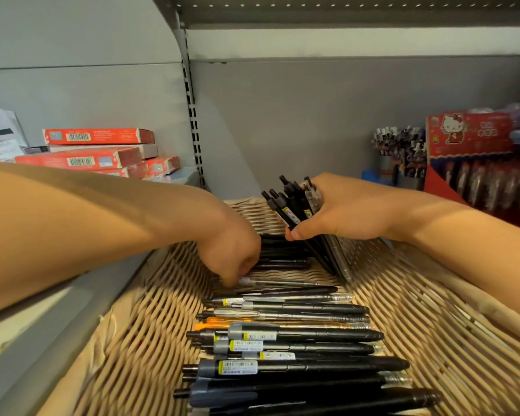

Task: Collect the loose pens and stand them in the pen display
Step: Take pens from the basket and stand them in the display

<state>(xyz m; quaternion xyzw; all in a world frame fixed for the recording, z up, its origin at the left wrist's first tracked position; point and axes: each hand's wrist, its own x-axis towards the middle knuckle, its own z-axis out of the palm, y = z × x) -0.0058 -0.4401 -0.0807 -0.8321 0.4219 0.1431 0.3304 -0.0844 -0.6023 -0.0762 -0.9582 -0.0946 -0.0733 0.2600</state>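
Nearest the camera, a woven basket point(126, 340) lined with ribbed tan weave occupies the lower frame. A row of loose pens point(294, 349) lies flat on its floor, side by side, barrels running left to right, clicker ends to the left. Most are black with grey grips and yellow barcode labels; one orange pen point(222, 321) lies among them, partly covered by its neighbours.

Further in, the left hand point(234, 253) reaches down into the basket with fingers curled. Its fingertips pinch the clip end of a clear-barrelled pen point(270, 282) that lies on the basket floor. The forearm crosses the left basket wall and hides that side of the pile.

Just beyond, the right hand point(342, 208) grips a bundle of pens point(297, 205), thumb across the front. The bundle stands tilted, clicker ends up and leaning left, tips resting near the far end of the basket. It covers part of the dark pens lying behind it.

On the shelf at far left, red flat boxes point(99, 151) are stacked beside white papers point(0, 136). At far right stands a red cartoon-cat carton point(469, 133). Beside it, pen cups point(400, 151) hold upright pens. A grey back panel point(342, 115) and a slotted upright point(192, 115) close the rear.
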